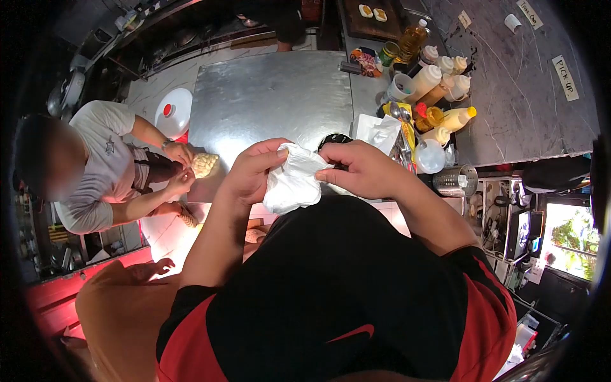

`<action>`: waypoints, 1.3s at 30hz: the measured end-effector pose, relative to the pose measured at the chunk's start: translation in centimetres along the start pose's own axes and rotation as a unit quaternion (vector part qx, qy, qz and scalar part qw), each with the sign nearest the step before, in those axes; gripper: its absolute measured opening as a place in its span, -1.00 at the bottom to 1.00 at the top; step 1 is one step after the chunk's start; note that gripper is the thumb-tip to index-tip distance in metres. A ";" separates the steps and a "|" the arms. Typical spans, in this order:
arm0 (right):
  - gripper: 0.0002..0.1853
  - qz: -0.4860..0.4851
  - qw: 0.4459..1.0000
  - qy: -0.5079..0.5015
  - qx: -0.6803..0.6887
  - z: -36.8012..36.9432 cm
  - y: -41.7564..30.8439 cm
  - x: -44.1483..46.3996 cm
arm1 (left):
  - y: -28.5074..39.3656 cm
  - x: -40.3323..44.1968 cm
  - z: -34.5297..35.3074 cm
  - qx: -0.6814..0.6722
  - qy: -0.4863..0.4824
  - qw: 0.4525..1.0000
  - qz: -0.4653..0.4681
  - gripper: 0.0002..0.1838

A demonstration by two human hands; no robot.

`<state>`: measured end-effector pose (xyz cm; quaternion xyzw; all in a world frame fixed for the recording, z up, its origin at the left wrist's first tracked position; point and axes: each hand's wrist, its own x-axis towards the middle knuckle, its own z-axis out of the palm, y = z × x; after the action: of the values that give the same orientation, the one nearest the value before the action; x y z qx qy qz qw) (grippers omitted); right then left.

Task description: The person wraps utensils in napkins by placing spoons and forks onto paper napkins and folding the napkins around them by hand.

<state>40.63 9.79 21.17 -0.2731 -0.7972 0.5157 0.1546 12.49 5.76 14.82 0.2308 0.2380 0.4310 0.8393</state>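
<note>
A thin, crumpled white sheet (293,181) hangs between my two hands in front of my body, at the near edge of the metal table; whether it is paper, cloth or plastic I cannot tell. My left hand (258,167) is closed on its upper left side, thumb on top. On the right edge, my right hand (359,167) pinches it between thumb and fingers. A round dark object (334,140) shows partly behind my right hand. To the left, another person's hands hold a clear bag of pale pieces (205,165).
The steel tabletop (270,83) stretches ahead of me. Squeeze bottles (426,79), an oil bottle (414,39), a white tissue pile (379,132) and cutlery (402,149) crowd its right side. A white round lid (174,114) lies left. One person (105,153) stands close on the left.
</note>
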 end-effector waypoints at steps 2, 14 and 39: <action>-0.75 -0.001 1.000 0.001 -0.007 -0.2 -0.1 -0.1 | -0.3 0.2 0.7 -0.002 -0.003 1.000 0.025 -0.73; -0.73 0.019 0.999 0.017 -0.030 -0.4 -0.3 0.0 | 0.0 -0.7 1.5 0.101 0.107 0.988 0.054 -0.83; -0.52 -0.016 0.994 0.050 -0.100 1.0 -1.0 -0.2 | 1.4 -0.6 2.4 0.432 0.005 0.899 0.074 -0.67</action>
<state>39.96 8.66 21.67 -0.2995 -0.8402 0.4170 0.1745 12.73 5.55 17.66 0.5854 0.3874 0.3476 0.6217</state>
